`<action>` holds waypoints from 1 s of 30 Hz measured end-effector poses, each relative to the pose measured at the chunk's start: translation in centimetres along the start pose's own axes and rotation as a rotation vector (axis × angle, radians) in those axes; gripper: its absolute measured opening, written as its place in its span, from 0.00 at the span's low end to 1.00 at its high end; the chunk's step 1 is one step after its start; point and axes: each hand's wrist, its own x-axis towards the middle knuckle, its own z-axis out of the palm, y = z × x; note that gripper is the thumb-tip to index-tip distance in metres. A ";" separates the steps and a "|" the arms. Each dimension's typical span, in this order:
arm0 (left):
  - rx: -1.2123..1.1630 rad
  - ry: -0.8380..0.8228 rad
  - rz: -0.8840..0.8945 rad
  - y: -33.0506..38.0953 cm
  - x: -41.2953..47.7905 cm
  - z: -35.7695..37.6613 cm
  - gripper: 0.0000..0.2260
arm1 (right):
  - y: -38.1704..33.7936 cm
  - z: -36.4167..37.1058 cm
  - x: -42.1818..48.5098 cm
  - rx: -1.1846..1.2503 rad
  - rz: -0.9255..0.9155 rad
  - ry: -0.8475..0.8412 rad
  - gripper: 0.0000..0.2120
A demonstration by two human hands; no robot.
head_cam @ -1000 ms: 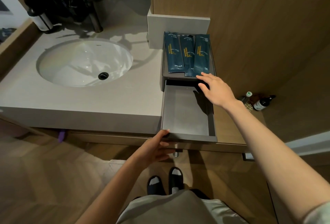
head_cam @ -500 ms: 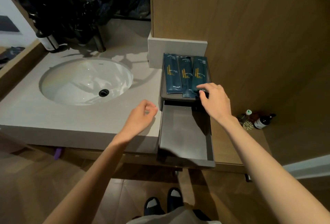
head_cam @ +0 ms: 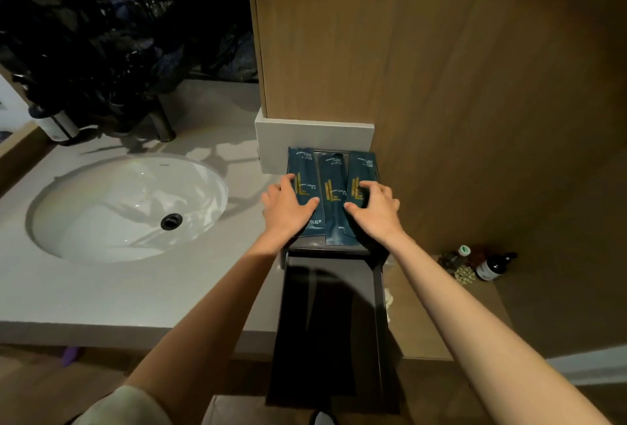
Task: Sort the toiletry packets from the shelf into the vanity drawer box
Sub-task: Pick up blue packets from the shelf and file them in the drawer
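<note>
Packets flat on shelf above open drawer box.
Left hand now on left packet, no longer over tabletop; right hand on right packet; fingers bent, grip unclear.

Free room above the pulled-out drawer box; wooden wall close right of the shelf.

Glossy packets, matt wood panel
</note>
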 end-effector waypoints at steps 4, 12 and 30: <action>0.081 0.015 0.049 -0.4 0.5 0.4 0.34 | -0.3 0.5 1.4 -0.024 0.027 -0.007 0.31; 0.065 -0.002 0.016 -0.1 0.9 0.4 0.37 | -0.6 0.0 2.8 0.005 0.067 0.009 0.39; -0.556 -0.030 -0.226 -1.4 -1.6 -2.5 0.11 | -2.0 0.4 2.5 0.054 0.140 -0.092 0.43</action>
